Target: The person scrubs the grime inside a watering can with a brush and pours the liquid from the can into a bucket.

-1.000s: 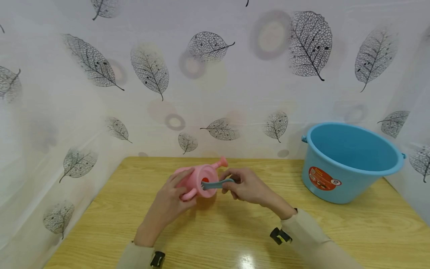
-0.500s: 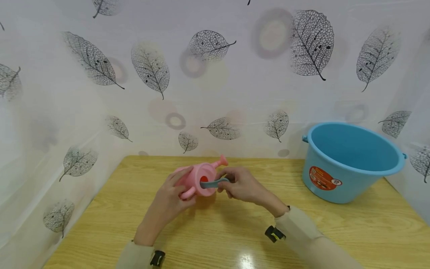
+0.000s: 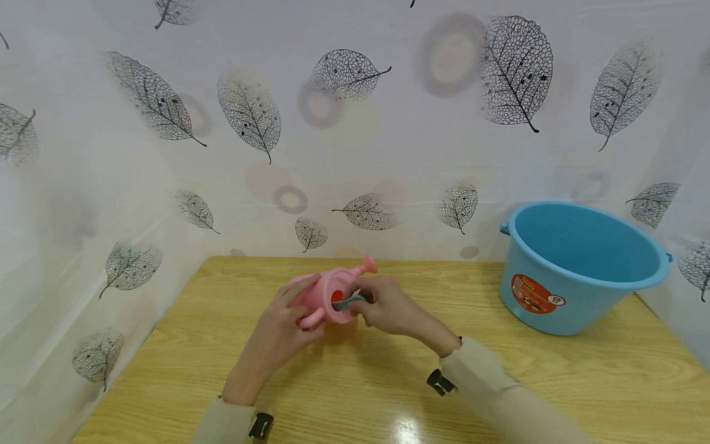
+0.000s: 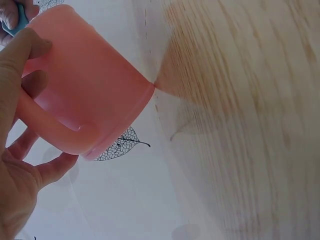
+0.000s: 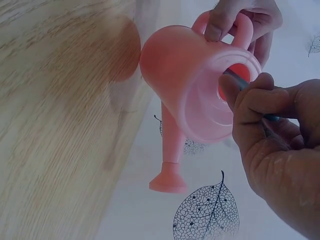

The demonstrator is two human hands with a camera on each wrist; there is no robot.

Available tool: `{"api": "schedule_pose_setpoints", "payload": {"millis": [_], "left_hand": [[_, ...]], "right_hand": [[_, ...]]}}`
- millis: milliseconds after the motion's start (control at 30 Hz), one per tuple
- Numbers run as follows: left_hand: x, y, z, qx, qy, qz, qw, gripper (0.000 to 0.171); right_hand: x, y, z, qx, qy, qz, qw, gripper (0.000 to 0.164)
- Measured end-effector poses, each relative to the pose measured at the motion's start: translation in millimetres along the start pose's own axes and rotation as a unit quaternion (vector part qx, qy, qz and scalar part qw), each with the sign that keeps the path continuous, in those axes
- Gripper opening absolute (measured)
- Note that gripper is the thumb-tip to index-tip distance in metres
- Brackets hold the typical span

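Observation:
A pink watering can point(image 3: 323, 285) is tipped on its side over the table, its mouth facing right. My left hand point(image 3: 283, 324) holds it by the handle and body; in the left wrist view the can's base edge point(image 4: 150, 90) is right at the tabletop. My right hand point(image 3: 391, 308) pinches a blue-grey fork point(image 3: 345, 304), whose front end reaches into the can's mouth. In the right wrist view fingers cover most of the fork point(image 5: 237, 76), and its tip is hidden inside. A red patch point(image 5: 242, 70) shows within the can.
A large light-blue bucket point(image 3: 538, 265) with a red label stands at the right rear of the wooden table point(image 3: 211, 345). Behind and to the left hangs a white sheet point(image 3: 388, 154) printed with dark leaves.
My right hand has moved left, taking the fork deeper into the can's mouth, and its fingers are now close to the rim. The left hand and the can have hardly moved.

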State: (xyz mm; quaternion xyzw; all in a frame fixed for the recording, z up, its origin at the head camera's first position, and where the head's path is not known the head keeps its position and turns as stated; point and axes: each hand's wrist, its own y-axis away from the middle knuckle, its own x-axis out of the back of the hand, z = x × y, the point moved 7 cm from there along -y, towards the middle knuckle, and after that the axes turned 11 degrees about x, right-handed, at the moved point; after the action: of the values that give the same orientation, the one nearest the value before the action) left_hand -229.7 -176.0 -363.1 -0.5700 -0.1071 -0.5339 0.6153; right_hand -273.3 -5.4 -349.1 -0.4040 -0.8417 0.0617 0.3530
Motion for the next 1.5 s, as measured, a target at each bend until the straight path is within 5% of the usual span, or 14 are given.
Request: {"api": "schedule_pose_setpoints", "payload": {"millis": [1500], "left_hand": [[-2.4,1.6,-0.3,0.003,0.004,-0.003,1.0,0.023]], "right_hand": [[27.2,14.2,-9.5,-0.007,0.012,-0.035,0.999,0.015]]}}
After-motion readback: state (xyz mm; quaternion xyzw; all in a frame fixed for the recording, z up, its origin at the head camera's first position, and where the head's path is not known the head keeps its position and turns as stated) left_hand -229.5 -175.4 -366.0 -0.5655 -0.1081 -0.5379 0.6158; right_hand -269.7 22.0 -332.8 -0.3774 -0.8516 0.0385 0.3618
